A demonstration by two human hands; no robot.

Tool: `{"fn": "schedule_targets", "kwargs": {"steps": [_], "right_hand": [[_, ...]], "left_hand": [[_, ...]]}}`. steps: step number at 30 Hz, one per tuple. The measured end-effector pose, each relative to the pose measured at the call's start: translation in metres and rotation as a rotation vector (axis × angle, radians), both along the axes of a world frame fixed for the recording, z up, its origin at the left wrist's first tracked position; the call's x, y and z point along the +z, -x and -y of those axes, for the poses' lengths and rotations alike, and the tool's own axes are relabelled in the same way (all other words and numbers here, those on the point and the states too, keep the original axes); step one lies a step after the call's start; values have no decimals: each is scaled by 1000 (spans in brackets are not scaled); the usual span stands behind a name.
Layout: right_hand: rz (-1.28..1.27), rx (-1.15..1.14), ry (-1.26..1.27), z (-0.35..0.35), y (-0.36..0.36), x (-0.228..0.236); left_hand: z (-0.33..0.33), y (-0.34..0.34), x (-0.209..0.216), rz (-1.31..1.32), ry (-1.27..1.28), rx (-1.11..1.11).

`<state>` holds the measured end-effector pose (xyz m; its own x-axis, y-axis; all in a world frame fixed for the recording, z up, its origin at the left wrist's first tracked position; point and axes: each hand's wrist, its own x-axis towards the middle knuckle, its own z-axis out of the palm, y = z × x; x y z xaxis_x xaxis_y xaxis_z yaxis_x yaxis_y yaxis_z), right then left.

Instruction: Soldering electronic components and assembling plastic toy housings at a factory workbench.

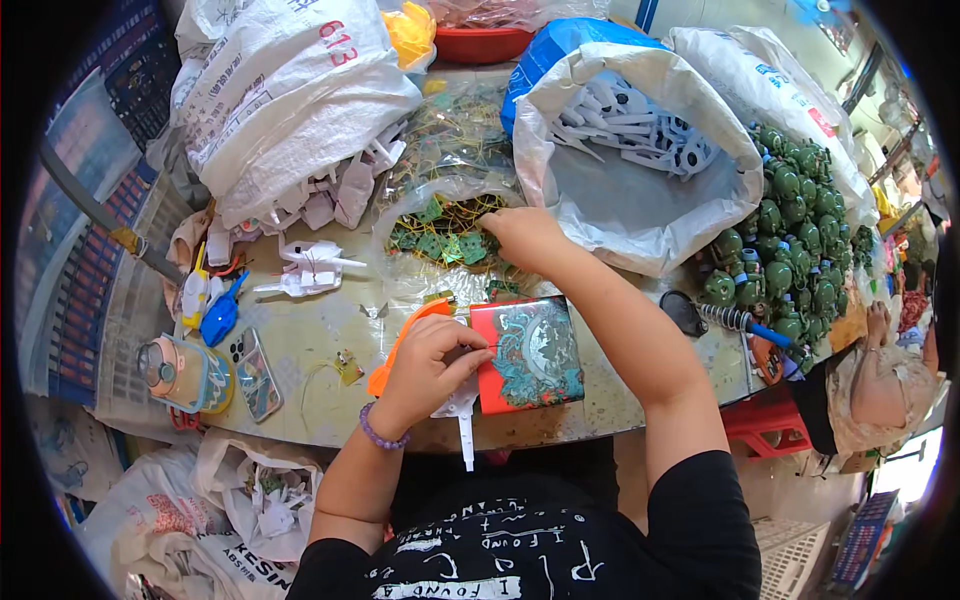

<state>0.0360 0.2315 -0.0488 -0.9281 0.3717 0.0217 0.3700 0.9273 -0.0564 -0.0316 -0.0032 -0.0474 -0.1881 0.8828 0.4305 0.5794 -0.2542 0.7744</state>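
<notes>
My left hand (430, 360), with a purple bead bracelet at its wrist, is closed in a pinch; what its fingertips hold is too small to make out. Beneath and beside it lie an orange plastic part (379, 379) and a white plastic part (465, 432) with a narrow stem. My right hand (525, 240) reaches to the mouth of a clear plastic bag (385, 240). Its fingers are curled together among green circuit boards (437, 247) with yellow wires, and the fingertips are partly hidden. A red box (485, 385) with a dark patterned top stands between my arms.
White sacks of plastic parts stand at the far left (290, 110) and far right (650, 235). Green bottle-shaped parts (790, 235) are heaped at right. A phone (257, 375), drink cup (195, 370), blue tool (222, 312) and white plastic assembly (310, 268) lie left. Another person (880, 385) sits at right.
</notes>
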Motion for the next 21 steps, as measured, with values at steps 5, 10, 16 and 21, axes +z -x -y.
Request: {"fn": "schedule_targets", "kwargs": {"steps": [5, 10, 16, 21], "right_hand": [[-594, 152, 695, 21, -20, 24], [-687, -57, 1657, 27, -56, 42], [-408, -111, 1639, 59, -89, 52], [-614, -101, 1533, 79, -98, 43]], "left_hand": [[2, 1, 1, -16, 12, -12], [1, 0, 1, 3, 1, 7], [1, 2, 1, 30, -9, -3], [4, 0, 13, -89, -179, 94]]}}
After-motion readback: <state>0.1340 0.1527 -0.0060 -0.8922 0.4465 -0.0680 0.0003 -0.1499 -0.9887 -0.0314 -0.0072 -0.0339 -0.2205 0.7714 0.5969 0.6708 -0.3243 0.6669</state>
